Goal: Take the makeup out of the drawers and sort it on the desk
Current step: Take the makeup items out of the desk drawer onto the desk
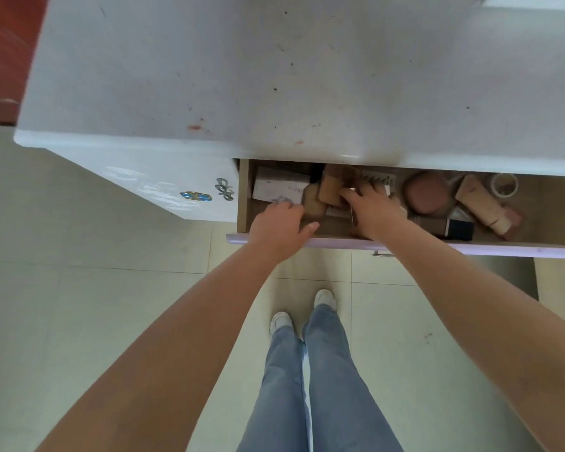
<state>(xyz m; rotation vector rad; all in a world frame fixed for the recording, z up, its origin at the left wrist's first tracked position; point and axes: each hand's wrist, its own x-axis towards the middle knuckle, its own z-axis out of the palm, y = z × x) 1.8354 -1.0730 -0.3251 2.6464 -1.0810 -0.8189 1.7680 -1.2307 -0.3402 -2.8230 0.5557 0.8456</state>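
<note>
White desk top [274, 60], scuffed and carrying a couple of reddish smears — I see no makeup on it, so I judge the sorting not yet begun. We are at the first step: taking items out.

Drawer [405, 244] stands pulled out under the desk's front edge, pale front panel toward me. Contents, biggest first: white carton [274, 187] at the left end; round pink compact [425, 194] right of centre; tan tube [480, 203] lying slantwise near the right end; dark-capped stick [454, 227] lying along the front wall; small open jar [504, 185] at the back right; tan blocks [328, 190] — sponges or bottles, I cannot tell — bunched between the two hands.

Left hand [282, 223]: over the drawer's front left part, fingers curled downward beside the carton, thumb out toward the middle. Whether it has hold of anything I cannot tell; the fingertips are hidden.

Right hand [371, 203]: reaching in at the centre, fingers spread and bent onto the tan blocks, touching them. A firm grasp is not shown.

Judgement on the next move: close on one or two of the clustered blocks, lift clear of the desk's overhanging edge, and set them well back on the desk top, leaving room for groups. Loose small pieces may tumble when the cluster is disturbed.
</note>
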